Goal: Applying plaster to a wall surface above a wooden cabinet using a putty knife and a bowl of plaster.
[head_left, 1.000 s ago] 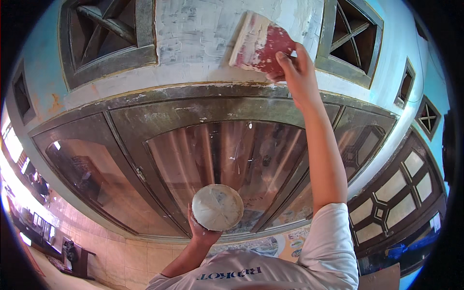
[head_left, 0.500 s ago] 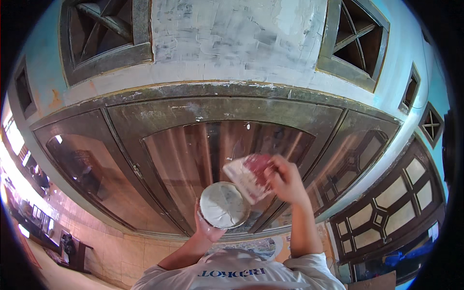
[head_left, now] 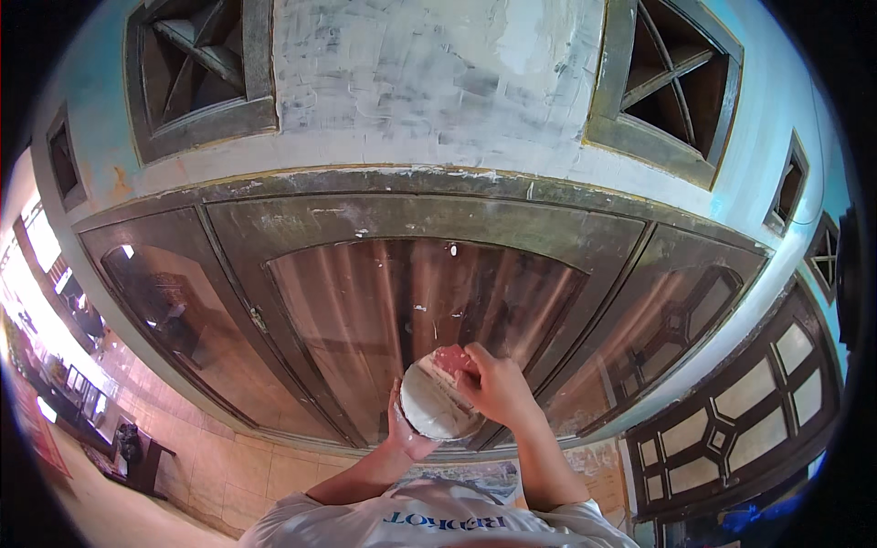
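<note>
A round bowl of white putty [head_left: 431, 408] is held up in front of me by my left hand [head_left: 406, 433], whose fingers wrap its left side and underside. My right hand [head_left: 496, 384] grips a flat red scraper [head_left: 449, 362] smeared with white. The scraper's lower edge is at the putty inside the bowl, near its upper right. My right hand's fingertips are partly hidden behind the scraper and the bowl's rim.
Ahead stand dark wooden doors [head_left: 425, 212] with glass panes and white specks. Above them the wall [head_left: 429, 82] is patchy white and grey, between wooden lattice vents [head_left: 671, 78]. A paned wooden door [head_left: 744, 402] is at the right, a dark table [head_left: 137, 470] at the lower left.
My right hand has brought the scraper down and left, from beside the bowl into the putty. The bowl in my left hand has shifted slightly right.
</note>
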Demonstrator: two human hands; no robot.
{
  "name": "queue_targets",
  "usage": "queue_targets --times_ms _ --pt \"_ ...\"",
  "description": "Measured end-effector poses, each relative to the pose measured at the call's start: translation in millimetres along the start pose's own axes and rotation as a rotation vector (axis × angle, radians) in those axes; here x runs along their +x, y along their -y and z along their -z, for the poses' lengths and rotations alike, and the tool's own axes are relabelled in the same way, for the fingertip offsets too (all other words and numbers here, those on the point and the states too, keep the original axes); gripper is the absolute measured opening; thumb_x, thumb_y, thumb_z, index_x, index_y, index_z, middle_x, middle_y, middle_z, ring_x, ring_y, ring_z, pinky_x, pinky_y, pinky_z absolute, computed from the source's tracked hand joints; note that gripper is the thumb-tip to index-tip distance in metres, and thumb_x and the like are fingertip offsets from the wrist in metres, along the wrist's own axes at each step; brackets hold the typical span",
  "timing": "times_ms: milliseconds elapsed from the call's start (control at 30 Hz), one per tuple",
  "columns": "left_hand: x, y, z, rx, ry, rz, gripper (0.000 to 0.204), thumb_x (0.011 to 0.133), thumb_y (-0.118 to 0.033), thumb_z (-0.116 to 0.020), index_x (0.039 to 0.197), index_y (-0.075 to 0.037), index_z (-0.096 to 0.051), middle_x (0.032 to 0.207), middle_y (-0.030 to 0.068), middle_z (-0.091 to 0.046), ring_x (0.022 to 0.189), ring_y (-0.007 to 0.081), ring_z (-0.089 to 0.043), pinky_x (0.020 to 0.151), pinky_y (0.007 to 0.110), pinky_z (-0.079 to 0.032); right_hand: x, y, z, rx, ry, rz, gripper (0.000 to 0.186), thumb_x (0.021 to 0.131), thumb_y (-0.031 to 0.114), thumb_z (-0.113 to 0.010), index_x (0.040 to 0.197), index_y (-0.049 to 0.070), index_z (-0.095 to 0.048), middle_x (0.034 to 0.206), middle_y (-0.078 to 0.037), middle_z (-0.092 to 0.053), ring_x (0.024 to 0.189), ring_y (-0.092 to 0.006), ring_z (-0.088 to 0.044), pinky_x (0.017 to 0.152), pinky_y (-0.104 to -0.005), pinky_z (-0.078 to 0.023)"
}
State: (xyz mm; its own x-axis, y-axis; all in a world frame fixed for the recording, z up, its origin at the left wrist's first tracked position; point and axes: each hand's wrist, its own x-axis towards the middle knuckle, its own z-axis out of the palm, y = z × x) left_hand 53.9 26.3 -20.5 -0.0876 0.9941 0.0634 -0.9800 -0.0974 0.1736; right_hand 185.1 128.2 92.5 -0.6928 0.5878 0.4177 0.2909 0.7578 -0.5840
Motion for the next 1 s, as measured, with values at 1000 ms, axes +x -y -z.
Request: queue_targets --times_ms 1000 --pt "23 54 -21 -0.070 0.019 -0.163 0.071 0.096 -0.065 -0.041 0.146 -0.015 -0.049 0.146 0.0103 -0.053 0.133 0.0349 -0.050 0.113 0.054 -0.038 -33 -102 40 0.835 -0.050 -0.066 0.013 0.098 0.006 -0.060 0.108 0.003 -0.052 0.095 0.000 -0.060 0.082 -0.0056 -0.053 0.073 -0.0220 -0.045"
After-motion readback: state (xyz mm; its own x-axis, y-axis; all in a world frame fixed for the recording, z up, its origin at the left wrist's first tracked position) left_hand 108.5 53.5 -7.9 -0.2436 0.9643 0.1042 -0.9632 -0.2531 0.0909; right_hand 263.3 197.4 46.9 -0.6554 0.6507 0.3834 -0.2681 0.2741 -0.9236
